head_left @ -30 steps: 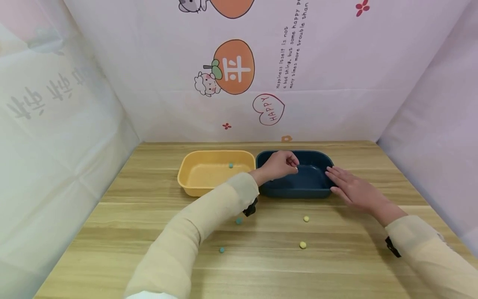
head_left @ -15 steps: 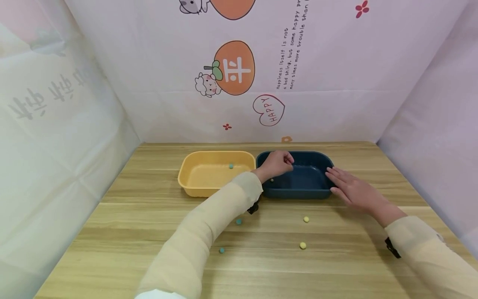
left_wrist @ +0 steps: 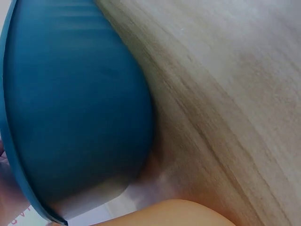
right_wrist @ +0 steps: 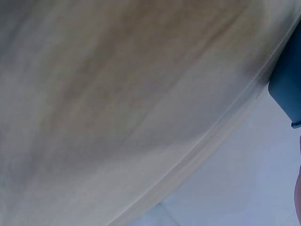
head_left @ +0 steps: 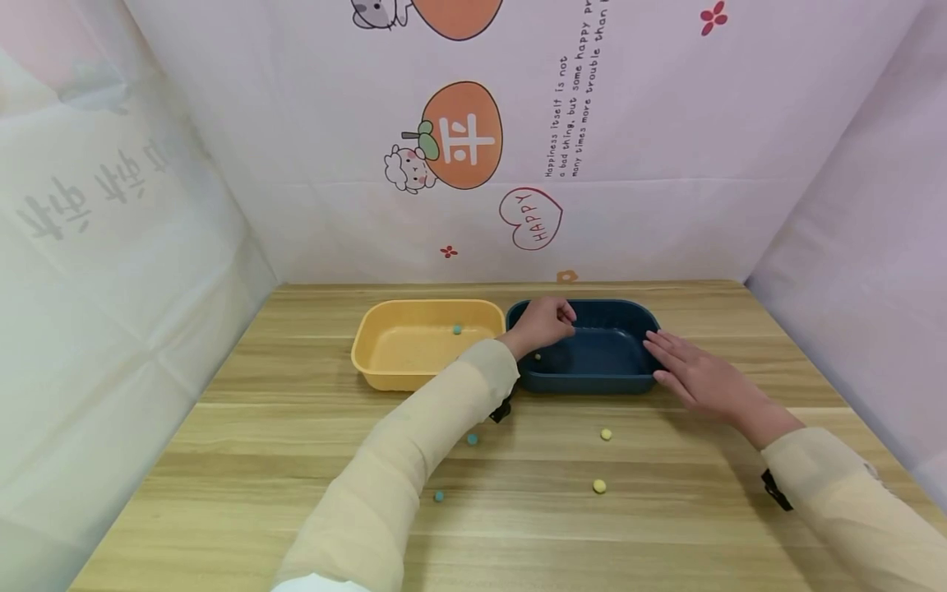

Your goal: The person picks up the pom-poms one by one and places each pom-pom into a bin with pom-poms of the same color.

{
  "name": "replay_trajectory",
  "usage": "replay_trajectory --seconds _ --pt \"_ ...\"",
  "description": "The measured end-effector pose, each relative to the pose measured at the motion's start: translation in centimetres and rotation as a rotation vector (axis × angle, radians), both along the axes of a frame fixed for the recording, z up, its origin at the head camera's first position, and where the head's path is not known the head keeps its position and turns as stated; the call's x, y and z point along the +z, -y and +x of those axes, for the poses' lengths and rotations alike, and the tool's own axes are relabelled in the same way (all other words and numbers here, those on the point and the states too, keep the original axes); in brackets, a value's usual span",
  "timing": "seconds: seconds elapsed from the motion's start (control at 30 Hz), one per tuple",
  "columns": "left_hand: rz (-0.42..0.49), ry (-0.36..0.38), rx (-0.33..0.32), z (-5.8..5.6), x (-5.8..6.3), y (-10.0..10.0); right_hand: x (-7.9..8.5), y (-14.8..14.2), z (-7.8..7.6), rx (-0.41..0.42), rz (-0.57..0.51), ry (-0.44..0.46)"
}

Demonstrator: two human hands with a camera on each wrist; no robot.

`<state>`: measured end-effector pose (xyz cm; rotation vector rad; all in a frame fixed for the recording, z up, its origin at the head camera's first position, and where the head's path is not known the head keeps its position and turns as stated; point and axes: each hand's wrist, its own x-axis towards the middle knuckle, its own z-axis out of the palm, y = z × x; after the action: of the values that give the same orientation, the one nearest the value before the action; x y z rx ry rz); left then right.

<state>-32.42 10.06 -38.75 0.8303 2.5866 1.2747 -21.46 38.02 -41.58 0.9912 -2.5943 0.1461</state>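
Left grip (head_left: 543, 323) | over blue bin (head_left: 592, 383) | hold: cannot tell | right grip (head_left: 699, 376) | straight, at bin

On the white fabric backdrop (head_left: 333, 123), reads “Happiness itself is not a bad thing…” and, inside a red-outlined heart (head_left: 530, 219), “HAPPY”, toward one o'clock; toward twelve, “平” on a round orange fruit print (head_left: 464, 136); toward nine, faint grey characters (head_left: 53, 210).

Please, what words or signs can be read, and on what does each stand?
"HAPPY": red heart on the back sheet.
"Happiness itself is not / a bad thing, but some happy pr… / many times more trouble than…": back sheet, cut off.
"平": orange fruit print.
Left sheet: characters too faint to read.
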Motion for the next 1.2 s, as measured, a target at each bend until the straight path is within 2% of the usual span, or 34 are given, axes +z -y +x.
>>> replay_trajectory --seconds 0.7,1.03,1.2 --pt "0.013 0.017 0.014 -0.1 0.1 0.4 0.0 -0.1 0.0 -0.011 0.019 0.019" --pt "0.007 0.030 -0.016 0.1 0.9 0.9 0.0 -0.1 0.0 -0.017 0.010 0.027" --pt "0.011 0.029 -0.034 0.4 1.7 1.2 0.0 -0.1 -0.1 -0.016 0.014 0.030"
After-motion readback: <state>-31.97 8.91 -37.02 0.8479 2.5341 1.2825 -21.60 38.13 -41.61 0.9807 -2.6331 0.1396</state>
